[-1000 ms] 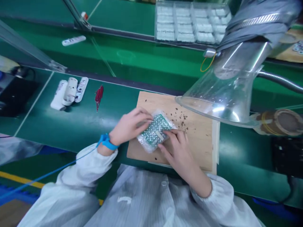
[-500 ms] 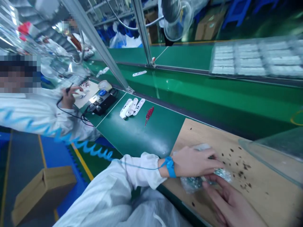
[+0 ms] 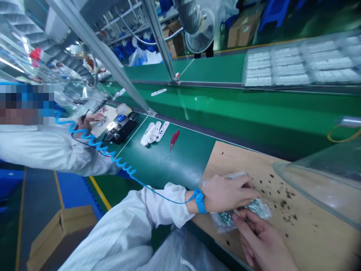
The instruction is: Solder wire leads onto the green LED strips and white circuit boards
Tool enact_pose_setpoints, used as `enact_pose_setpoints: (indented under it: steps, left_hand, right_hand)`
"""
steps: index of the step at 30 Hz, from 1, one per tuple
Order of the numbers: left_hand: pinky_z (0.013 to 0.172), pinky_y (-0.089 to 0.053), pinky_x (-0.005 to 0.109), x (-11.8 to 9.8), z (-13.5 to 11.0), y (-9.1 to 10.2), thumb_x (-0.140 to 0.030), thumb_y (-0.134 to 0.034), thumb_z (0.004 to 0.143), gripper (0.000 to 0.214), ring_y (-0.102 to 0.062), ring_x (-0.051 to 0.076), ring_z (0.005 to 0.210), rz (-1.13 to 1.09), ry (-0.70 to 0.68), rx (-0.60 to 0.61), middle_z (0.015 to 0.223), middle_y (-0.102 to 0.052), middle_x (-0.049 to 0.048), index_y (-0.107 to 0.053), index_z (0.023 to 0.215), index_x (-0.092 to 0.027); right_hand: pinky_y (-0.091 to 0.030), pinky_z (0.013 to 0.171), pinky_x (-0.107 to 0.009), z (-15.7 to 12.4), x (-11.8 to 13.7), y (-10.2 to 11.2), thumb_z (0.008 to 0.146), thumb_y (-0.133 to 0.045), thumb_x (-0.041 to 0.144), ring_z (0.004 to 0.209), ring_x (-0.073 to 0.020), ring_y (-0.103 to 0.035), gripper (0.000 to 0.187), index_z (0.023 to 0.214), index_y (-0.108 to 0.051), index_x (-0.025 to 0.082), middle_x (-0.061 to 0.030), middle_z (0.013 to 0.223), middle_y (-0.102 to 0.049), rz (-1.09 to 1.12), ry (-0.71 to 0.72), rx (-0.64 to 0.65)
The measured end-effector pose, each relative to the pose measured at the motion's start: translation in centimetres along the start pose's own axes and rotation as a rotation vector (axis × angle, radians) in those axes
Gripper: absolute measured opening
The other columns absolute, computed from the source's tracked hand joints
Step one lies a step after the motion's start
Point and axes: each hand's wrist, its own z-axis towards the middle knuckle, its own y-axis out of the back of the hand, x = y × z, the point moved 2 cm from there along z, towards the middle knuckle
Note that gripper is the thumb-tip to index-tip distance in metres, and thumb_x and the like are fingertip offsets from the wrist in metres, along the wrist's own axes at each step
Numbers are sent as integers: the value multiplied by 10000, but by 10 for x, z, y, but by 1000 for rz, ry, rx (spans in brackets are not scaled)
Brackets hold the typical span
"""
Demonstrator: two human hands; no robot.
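A clear plastic bag (image 3: 222, 221) with small green parts inside lies on the tan board (image 3: 307, 195). My left hand (image 3: 229, 192), with a blue wrist strap (image 3: 200, 200), rests over the bag, its fingers curled down on the plastic. Some of its fingertips are hidden. My right hand (image 3: 261, 235) is closed at the bag's near side, thumb and forefinger pinched together against the plastic. Whether a small part is also between those fingers, I cannot tell. Many tiny dark pieces (image 3: 283, 204) are scattered on the board to the right of the bag.
Red-handled thin tools (image 3: 174, 140) and several white strips (image 3: 154, 132) lie on the green bench. A clear hood (image 3: 324, 180) overhangs the board's right side. A co-worker's hand (image 3: 83, 126) is at the left. Trays (image 3: 287, 66) stand beyond the green belt.
The view has shifted slightly. Both my hands remain at the bag with nearly the same grip. The blue coiled cord has swung, and the co-worker's hands have moved a little.
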Motion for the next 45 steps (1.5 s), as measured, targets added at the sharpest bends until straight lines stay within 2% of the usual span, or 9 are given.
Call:
enact_pose_setpoints:
  steps: [4, 9, 13, 17, 22, 27, 34, 41, 45]
  left_hand:
    - [537, -486, 253, 3, -4, 1, -448, -443, 1155, 317, -728, 137, 1036, -56, 26, 10, 1361, -667, -34, -678, 1352, -368]
    - [653, -555, 261, 8, -9, 4, -382, -520, 1135, 282, -744, 150, 974, -93, 43, 9, 1339, -683, -9, -702, 1349, -359]
    - [658, -545, 262, 10, -11, 4, -338, -555, 1117, 263, -742, 168, 959, -109, 17, -17, 1300, -690, 34, -732, 1310, -310]
    - [683, -533, 255, 14, -12, 10, -311, -576, 1104, 231, -731, 175, 986, -188, 9, -124, 1207, -700, 58, -761, 1232, -259]
    - [907, -563, 305, 13, -16, 30, -292, -605, 1090, 213, -694, 195, 1063, -383, 56, -172, 1150, -703, 72, -741, 1230, -207]
    - [613, -500, 268, 5, -32, 38, -443, -628, 1076, 361, -662, 145, 771, -604, 313, -117, 1248, -720, 68, -664, 1380, -252]
    - [943, -577, 344, 14, -43, 29, -587, -535, 1083, 491, -695, 267, 1188, -686, 483, -77, 1303, -744, 108, -671, 1335, -188]
    - [1058, -548, 445, 37, -50, 23, -681, -464, 1052, 611, -675, 309, 1201, -708, 602, -42, 1272, -744, 130, -672, 1283, -155]
    - [932, -596, 451, 41, -54, 29, -678, -606, 997, 678, -689, 302, 1106, -502, 664, -56, 1390, -633, 164, -593, 1463, -186]
  right_hand:
    - [-355, 395, -254, -8, -5, -4, 915, -606, 838, 352, -125, -366, 635, 693, -504, 251, 71, 418, -393, 95, -137, 60]
    - [-383, 558, -269, -25, 0, 11, 1021, -510, 778, 520, -132, -461, 695, 616, -508, 213, 2, 545, -539, 8, 87, 227]
    - [-408, 653, -283, -38, -4, 23, 1092, -467, 676, 637, -152, -544, 651, 655, -540, 199, -12, 655, -593, -46, 157, 208]
    - [-342, 604, -274, -44, -11, 22, 1112, -513, 559, 602, -128, -464, 577, 661, -494, 199, 19, 623, -528, -62, 251, 152]
    - [-305, 570, -285, -55, 10, 30, 1115, -551, 419, 549, -115, -377, 519, 658, -415, 214, 48, 584, -407, 84, 499, 6]
    - [-369, 574, -302, -74, 51, 48, 1103, -577, 374, 507, -130, -464, 432, 696, -535, 234, 41, 546, -522, 145, 725, -22]
    - [-342, 486, -329, -94, 19, 75, 1044, -654, 395, 442, -161, -442, 412, 659, -602, 256, 25, 521, -523, 368, 565, -326]
    - [-236, 516, -349, -112, -7, 116, 992, -742, 453, 511, -176, -353, 484, 590, -562, 253, 16, 551, -454, 172, 316, -740]
    - [-223, 561, -341, -113, -28, 130, 981, -763, 484, 569, -169, -324, 506, 618, -518, 231, 24, 593, -423, 207, 93, -824]
